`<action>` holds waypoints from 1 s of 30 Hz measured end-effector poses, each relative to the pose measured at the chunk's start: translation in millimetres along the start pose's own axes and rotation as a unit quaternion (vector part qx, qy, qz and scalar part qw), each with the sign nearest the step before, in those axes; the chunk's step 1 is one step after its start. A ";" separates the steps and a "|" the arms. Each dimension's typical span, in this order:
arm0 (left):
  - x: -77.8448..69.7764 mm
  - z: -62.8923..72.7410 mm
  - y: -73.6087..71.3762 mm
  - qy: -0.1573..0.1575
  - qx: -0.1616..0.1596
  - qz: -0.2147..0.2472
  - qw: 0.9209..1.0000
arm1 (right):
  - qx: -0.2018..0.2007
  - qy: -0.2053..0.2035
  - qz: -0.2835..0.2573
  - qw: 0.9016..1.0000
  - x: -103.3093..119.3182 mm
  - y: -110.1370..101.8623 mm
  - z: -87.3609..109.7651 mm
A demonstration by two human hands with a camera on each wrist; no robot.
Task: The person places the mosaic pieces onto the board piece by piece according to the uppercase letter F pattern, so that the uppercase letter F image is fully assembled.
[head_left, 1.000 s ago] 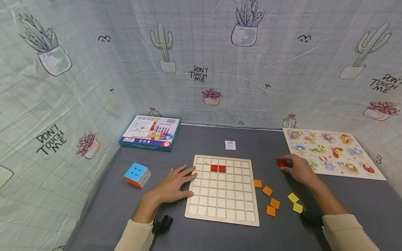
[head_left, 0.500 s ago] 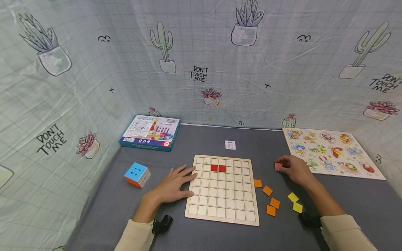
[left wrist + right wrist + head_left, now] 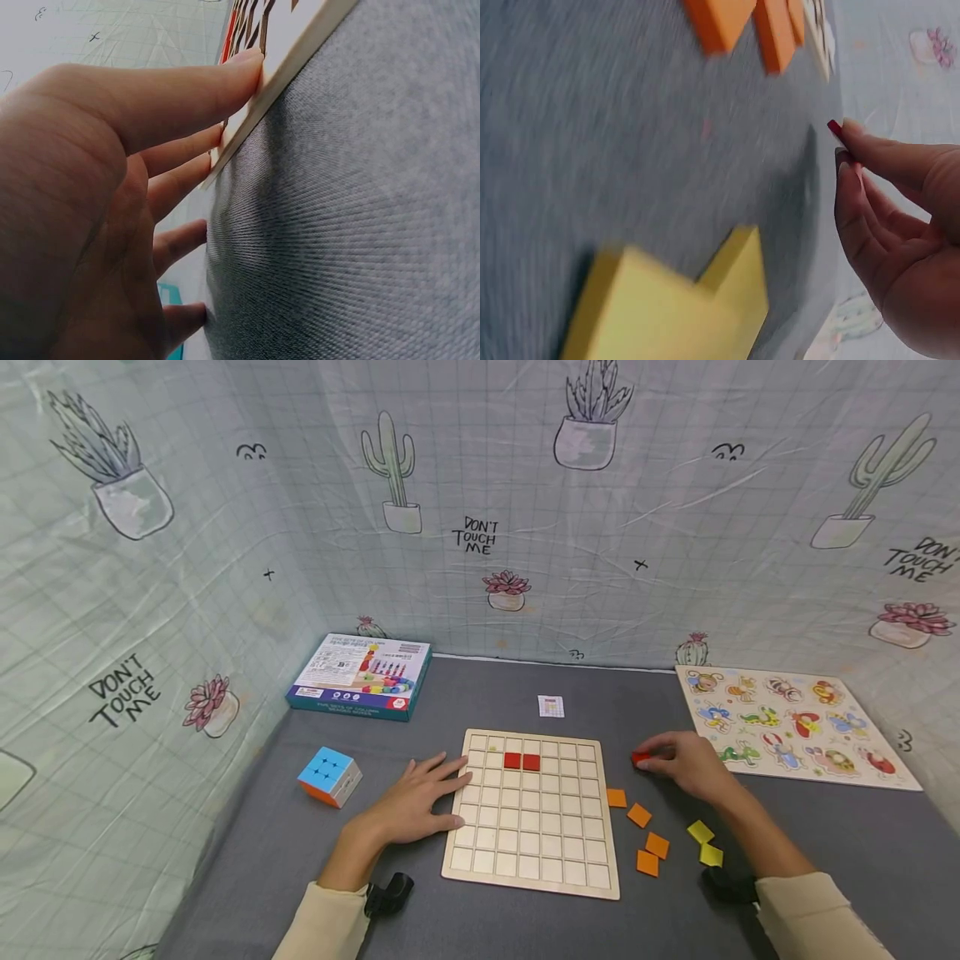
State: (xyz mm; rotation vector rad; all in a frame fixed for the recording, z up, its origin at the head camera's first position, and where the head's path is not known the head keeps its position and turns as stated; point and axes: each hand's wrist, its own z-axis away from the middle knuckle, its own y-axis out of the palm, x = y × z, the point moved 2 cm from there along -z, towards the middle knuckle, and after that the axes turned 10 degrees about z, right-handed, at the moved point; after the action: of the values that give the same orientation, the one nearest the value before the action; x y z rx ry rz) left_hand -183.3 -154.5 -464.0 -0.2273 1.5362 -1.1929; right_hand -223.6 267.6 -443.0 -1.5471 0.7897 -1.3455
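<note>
Between thumb and fingers my right hand (image 3: 686,766) pinches a red square tile (image 3: 640,759), just above the cloth to the right of the wooden grid board (image 3: 542,891). The right wrist view shows the red tile (image 3: 835,132) held by its edges at the fingertips. My left hand (image 3: 412,803) lies spread at the board's left edge. In the left wrist view its thumb touches the board's rim (image 3: 300,52), while other fingertips reach the cloth. Two red tiles (image 3: 521,762) sit side by side in the board's second row from the back.
Several orange tiles (image 3: 647,863) and two yellow tiles (image 3: 701,832) lie right of the board. A puzzle cube (image 3: 330,777) and a box (image 3: 360,677) stand on the left. Behind the board lies a small printed card (image 3: 551,707); an insect picture board (image 3: 802,727) is at right.
My right hand has moved left toward the board, carrying the red tile off the spot near the insect picture board. The left hand has stayed in place.
</note>
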 end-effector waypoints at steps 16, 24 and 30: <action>-2.3 -1.1 -0.9 -0.006 0.000 -0.001 1.000 | -0.004 -0.061 -0.052 0.997 51.6 11.3 -7.2; -1.7 -0.6 -0.7 -0.010 -0.001 0.000 1.000 | 0.000 -0.074 -0.082 0.994 75.3 30.8 -14.1; -0.9 -1.3 -0.7 -0.007 -0.001 -0.001 1.000 | 0.002 -0.085 -0.077 0.993 88.1 37.3 -20.8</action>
State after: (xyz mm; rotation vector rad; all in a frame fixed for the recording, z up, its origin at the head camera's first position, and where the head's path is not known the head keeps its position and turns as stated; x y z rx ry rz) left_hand -184.4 -153.5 -463.0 -0.2383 1.5255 -1.1878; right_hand -222.7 169.7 -442.9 -1.7209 0.5720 -1.3033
